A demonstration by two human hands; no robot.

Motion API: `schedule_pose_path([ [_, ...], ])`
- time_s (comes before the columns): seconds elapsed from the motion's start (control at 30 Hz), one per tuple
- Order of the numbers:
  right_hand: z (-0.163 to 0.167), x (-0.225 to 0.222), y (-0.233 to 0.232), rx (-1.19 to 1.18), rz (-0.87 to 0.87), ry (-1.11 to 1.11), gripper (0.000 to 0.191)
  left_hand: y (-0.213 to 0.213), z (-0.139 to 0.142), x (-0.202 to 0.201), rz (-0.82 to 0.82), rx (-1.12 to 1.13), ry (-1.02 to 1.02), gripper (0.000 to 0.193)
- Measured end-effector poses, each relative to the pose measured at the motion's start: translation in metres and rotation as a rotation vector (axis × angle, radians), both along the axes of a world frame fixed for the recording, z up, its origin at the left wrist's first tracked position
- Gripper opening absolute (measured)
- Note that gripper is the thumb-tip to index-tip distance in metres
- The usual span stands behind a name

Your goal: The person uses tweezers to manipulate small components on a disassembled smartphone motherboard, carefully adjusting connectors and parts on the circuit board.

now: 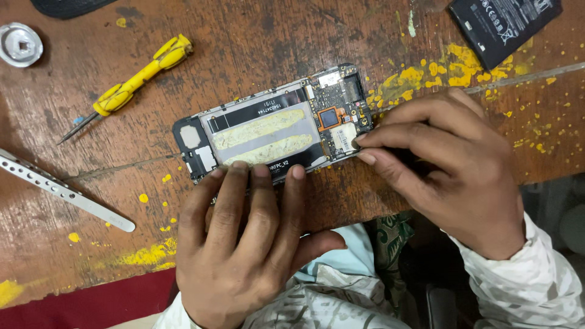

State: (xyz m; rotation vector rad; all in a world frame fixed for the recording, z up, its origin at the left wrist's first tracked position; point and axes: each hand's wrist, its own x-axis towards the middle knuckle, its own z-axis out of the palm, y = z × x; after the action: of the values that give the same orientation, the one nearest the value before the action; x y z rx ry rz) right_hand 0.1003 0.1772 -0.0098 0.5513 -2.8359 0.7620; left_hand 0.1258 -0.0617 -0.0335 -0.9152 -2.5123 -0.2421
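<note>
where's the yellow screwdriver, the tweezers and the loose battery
yellow screwdriver (141,76), head view, middle of its handle
tweezers (61,190), head view, middle of the metal arm
loose battery (503,24), head view, its black face

I saw left hand (244,244) flat, fingertips pressing opened phone (274,131) | right hand (445,164) fingertips pinched at its circuit board (338,109) | yellow screwdriver (137,79) well beyond left hand.
</note>
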Motion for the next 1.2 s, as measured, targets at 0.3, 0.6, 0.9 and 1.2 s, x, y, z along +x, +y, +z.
schedule_pose_path([
  [0.3, -0.003, 0.000, 0.004, -0.105, -0.034, -0.114, 0.017, -0.002, -0.001, 0.000, 0.006, 0.001, -0.006, 0.066],
  [0.6, -0.005, -0.001, 0.003, 0.000, -0.018, -0.116, 0.016, -0.004, -0.001, 0.001, 0.014, 0.000, -0.022, 0.066],
  [0.9, -0.002, -0.010, -0.001, -0.184, -0.114, -0.326, 0.014, -0.005, -0.001, 0.000, 0.015, -0.007, -0.035, 0.065],
  [1.2, -0.002, -0.015, -0.002, -0.010, 0.013, -0.146, 0.015, -0.007, -0.005, 0.002, -0.045, -0.028, -0.048, 0.063],
])
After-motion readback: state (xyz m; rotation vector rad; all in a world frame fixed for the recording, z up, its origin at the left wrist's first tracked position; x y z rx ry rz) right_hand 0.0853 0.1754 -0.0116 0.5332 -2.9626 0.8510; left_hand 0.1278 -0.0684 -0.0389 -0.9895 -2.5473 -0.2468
